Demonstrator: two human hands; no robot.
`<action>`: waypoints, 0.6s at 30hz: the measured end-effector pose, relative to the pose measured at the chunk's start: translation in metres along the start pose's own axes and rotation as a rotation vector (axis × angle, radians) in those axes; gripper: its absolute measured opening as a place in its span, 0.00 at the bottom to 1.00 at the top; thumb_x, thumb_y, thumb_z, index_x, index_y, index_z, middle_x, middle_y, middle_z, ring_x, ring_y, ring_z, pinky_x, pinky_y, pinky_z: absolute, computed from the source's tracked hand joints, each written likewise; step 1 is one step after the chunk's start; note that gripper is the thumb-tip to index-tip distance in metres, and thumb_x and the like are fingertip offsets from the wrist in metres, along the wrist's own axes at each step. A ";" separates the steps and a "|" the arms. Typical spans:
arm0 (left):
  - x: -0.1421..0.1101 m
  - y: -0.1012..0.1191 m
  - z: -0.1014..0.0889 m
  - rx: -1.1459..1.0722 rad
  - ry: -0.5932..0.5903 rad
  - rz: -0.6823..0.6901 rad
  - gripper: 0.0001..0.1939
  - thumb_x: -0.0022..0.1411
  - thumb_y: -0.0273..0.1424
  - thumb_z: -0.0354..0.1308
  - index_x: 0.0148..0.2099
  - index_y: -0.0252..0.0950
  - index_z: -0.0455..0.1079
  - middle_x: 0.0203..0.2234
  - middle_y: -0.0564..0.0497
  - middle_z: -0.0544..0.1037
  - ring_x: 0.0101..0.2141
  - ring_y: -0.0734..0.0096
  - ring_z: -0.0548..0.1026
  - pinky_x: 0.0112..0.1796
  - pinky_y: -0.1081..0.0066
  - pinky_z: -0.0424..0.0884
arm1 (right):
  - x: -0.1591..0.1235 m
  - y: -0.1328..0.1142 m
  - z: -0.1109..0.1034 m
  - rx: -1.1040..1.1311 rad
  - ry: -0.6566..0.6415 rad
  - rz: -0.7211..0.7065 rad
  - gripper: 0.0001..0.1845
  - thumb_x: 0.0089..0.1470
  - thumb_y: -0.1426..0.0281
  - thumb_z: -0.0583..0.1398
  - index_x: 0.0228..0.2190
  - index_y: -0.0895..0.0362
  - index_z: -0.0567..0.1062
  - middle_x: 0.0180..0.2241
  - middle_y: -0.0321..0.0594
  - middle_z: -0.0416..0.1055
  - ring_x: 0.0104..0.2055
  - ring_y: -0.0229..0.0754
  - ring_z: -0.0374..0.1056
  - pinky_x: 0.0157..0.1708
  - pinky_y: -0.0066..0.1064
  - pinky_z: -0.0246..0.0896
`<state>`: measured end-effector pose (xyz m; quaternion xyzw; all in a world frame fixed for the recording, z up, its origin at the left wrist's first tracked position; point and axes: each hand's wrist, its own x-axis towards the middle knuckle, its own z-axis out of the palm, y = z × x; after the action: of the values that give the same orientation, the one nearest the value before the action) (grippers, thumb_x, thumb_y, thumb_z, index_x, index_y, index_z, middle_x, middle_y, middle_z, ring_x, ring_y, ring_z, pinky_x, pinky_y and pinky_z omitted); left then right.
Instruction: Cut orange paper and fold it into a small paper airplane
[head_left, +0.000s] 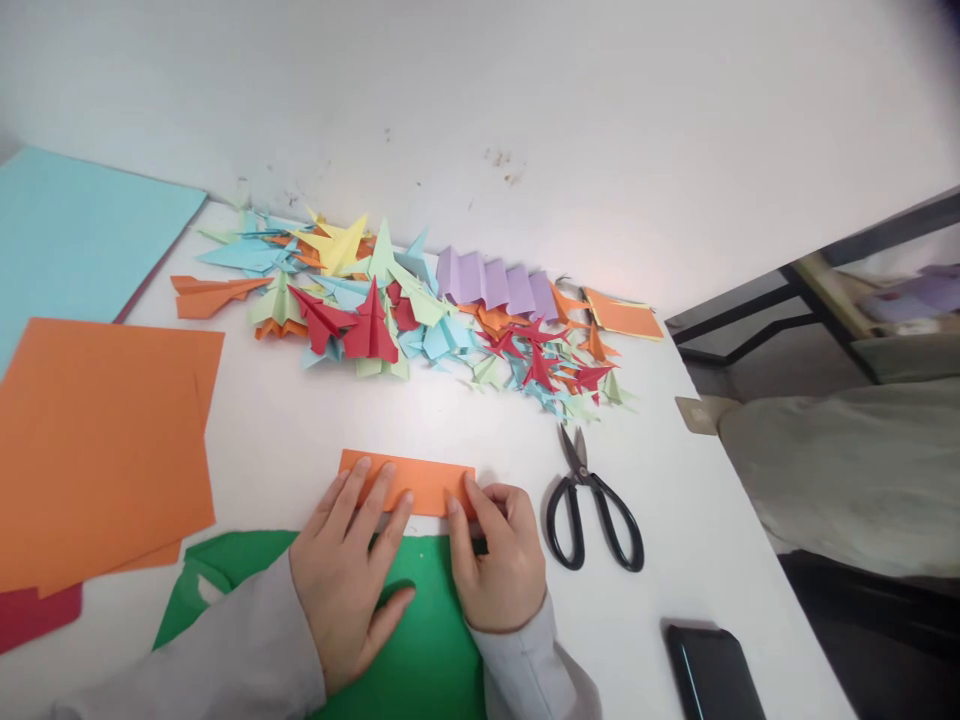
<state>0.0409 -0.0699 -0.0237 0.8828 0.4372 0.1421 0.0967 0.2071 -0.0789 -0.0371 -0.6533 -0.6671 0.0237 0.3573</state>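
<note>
A folded orange paper strip [420, 478] lies on the white table [315, 430], just above a green sheet [427, 630]. My left hand [349, 575] lies flat with its fingers spread, fingertips pressing on the left part of the strip. On the strip's right end rests my right hand [499, 560], fingers curled, its index fingertip and thumb pressing the paper down. Both wrists are in grey sleeves.
Black scissors [592, 505] lie right of my right hand. A pile of several folded paper shapes [420, 310] runs along the wall. Orange sheets [97, 440], a blue sheet [67, 235] and a red sheet [34, 615] lie at left. A black phone [712, 670] sits near the right table edge.
</note>
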 end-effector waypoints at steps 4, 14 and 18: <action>0.000 -0.001 0.000 -0.007 0.001 0.007 0.28 0.55 0.44 0.50 0.54 0.33 0.64 0.56 0.39 0.60 0.57 0.46 0.52 0.53 0.51 0.53 | 0.000 0.001 0.001 -0.005 0.005 -0.010 0.13 0.52 0.74 0.56 0.41 0.64 0.71 0.30 0.43 0.61 0.29 0.38 0.61 0.25 0.33 0.64; -0.001 -0.003 0.001 0.017 0.012 0.023 0.31 0.51 0.46 0.54 0.55 0.37 0.63 0.56 0.40 0.60 0.57 0.44 0.52 0.52 0.49 0.53 | -0.001 0.000 0.002 -0.276 0.011 -0.107 0.13 0.52 0.70 0.56 0.38 0.64 0.73 0.30 0.47 0.62 0.31 0.43 0.58 0.29 0.36 0.60; -0.002 -0.003 0.003 0.000 0.054 0.028 0.31 0.49 0.48 0.55 0.55 0.41 0.64 0.56 0.41 0.59 0.56 0.43 0.53 0.51 0.48 0.54 | -0.003 0.000 0.006 -0.294 0.037 -0.072 0.15 0.54 0.68 0.54 0.38 0.64 0.74 0.29 0.46 0.62 0.31 0.44 0.57 0.30 0.36 0.59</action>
<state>0.0388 -0.0698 -0.0278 0.8847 0.4272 0.1673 0.0828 0.2039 -0.0789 -0.0428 -0.6747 -0.6795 -0.0991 0.2708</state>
